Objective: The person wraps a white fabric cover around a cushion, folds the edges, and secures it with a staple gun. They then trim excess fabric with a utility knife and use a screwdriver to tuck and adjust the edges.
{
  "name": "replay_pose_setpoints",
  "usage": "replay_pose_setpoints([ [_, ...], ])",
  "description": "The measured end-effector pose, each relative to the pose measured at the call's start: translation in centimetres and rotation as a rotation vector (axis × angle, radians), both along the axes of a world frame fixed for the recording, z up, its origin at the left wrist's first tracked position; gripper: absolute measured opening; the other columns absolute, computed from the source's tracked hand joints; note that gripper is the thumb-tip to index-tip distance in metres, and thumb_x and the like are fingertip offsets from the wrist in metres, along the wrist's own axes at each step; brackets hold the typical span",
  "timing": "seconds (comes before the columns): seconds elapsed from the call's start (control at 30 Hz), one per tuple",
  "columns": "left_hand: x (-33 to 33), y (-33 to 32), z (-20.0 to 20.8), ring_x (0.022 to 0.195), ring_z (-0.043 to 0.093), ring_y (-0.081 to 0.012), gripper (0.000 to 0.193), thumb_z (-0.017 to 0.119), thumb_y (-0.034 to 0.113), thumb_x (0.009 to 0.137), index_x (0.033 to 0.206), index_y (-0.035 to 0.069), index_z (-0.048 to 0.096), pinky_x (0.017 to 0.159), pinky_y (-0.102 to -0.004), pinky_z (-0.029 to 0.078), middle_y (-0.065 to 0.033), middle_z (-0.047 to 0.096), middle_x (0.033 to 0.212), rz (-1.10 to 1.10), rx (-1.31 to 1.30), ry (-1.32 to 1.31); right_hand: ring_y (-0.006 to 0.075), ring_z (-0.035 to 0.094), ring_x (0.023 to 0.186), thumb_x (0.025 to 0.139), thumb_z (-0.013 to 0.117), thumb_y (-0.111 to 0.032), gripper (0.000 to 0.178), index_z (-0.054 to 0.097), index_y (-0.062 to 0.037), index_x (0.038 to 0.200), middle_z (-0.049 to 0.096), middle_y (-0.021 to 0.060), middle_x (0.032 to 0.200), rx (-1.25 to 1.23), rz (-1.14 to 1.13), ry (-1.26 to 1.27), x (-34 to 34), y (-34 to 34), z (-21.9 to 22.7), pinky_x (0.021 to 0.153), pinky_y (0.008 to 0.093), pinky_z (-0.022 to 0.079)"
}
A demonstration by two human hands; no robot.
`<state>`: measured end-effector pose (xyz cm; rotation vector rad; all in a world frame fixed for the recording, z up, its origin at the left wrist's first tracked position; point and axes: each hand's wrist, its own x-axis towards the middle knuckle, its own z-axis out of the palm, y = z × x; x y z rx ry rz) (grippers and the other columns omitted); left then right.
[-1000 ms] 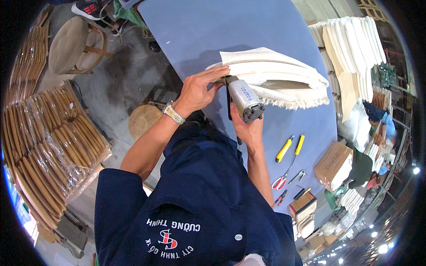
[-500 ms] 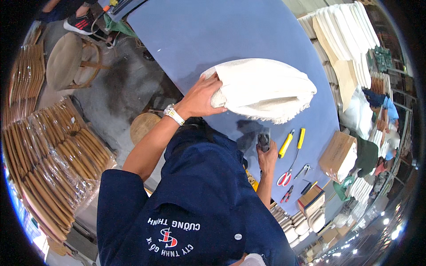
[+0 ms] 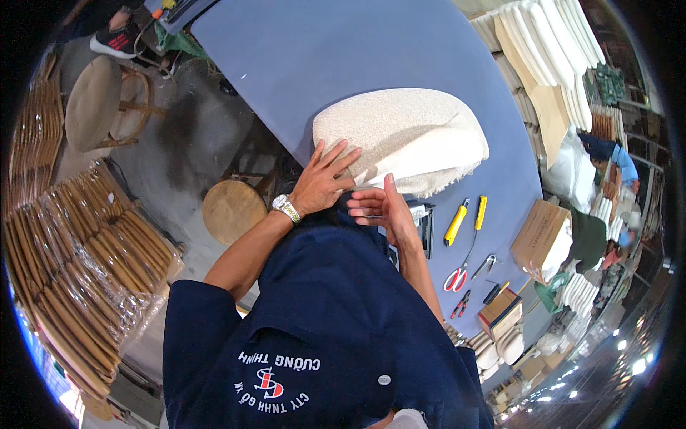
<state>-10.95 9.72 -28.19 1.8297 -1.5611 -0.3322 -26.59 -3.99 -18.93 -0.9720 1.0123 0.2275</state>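
Observation:
An off-white upholstered seat pad (image 3: 400,121), its fabric textured and its near edge frayed, lies on the blue-grey tabletop (image 3: 300,50). My left hand (image 3: 323,182) rests with spread fingers on the pad's near left edge; its thumb is hard to make out. Just right of it, my right hand (image 3: 389,211) is open, thumb up and fingers apart, close to the pad's near edge. Whether it touches the fabric I cannot tell. A black hand tool (image 3: 429,232), probably a staple gun, stands on the table beside my right wrist, partly hidden by it.
On the right lie a yellow cutter (image 3: 456,223), a yellow-handled tool (image 3: 481,212), red-handled scissors (image 3: 455,277) and pliers (image 3: 461,304). Beyond is a cardboard box (image 3: 539,236). A round stool (image 3: 232,211) and wrapped wooden parts (image 3: 93,264) stand left; white pads (image 3: 543,43) are stacked far right.
My right hand has let go of the black tool and moved left to the pad. The pad has been turned and laid down, showing its textured side; my left hand now lies spread on it.

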Motion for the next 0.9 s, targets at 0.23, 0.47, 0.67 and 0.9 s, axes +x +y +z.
replay_pose_setpoints([
  [0.23,-0.5,0.4,-1.6,0.153,0.025,-0.0275,0.026,0.077,0.015,0.073,0.099,0.017,0.075,0.124,-0.0565,0.015,-0.0071,0.033,0.164,-0.009,0.035,0.033,0.0228,0.070,0.073,0.092,0.039,-0.080,0.096,0.066,0.0106,0.109,0.072,0.0190,0.091,-0.066,0.104,0.213,2.0,0.7,-2.2,0.066,0.0326,0.056],
  [0.47,-0.5,0.5,-1.8,0.153,0.024,-0.0269,0.026,0.074,0.018,0.077,0.103,0.019,0.075,0.125,-0.0555,0.014,-0.0056,0.031,0.165,-0.018,0.064,-0.010,0.0234,0.072,0.075,0.095,0.041,-0.075,0.091,0.061,0.0102,0.121,0.072,0.0191,0.098,-0.071,0.129,0.206,1.3,0.7,-3.2,0.068,0.0333,0.057],
  [0.67,-1.1,0.1,-2.3,0.155,0.020,-0.0278,0.051,0.067,0.020,0.085,0.132,0.039,0.064,0.123,-0.0602,0.011,-0.0034,0.026,0.167,-0.022,0.040,-0.197,0.0248,0.073,0.078,0.095,0.041,-0.075,0.091,0.060,0.0091,0.123,0.071,0.0226,0.106,-0.008,-0.044,0.128,-1.1,0.3,-2.2,0.073,0.0366,0.059],
  [0.9,-0.7,-0.2,-2.6,0.156,0.016,-0.0272,0.088,0.079,0.017,0.076,0.152,0.039,0.042,0.125,-0.0535,0.013,-0.0069,0.021,0.168,-0.051,0.236,-0.237,0.0261,0.074,0.069,0.099,0.056,-0.037,0.055,0.062,0.0166,0.110,0.073,0.0240,0.093,-0.159,0.070,0.270,0.0,-0.3,-4.7,0.061,0.0368,0.063],
])
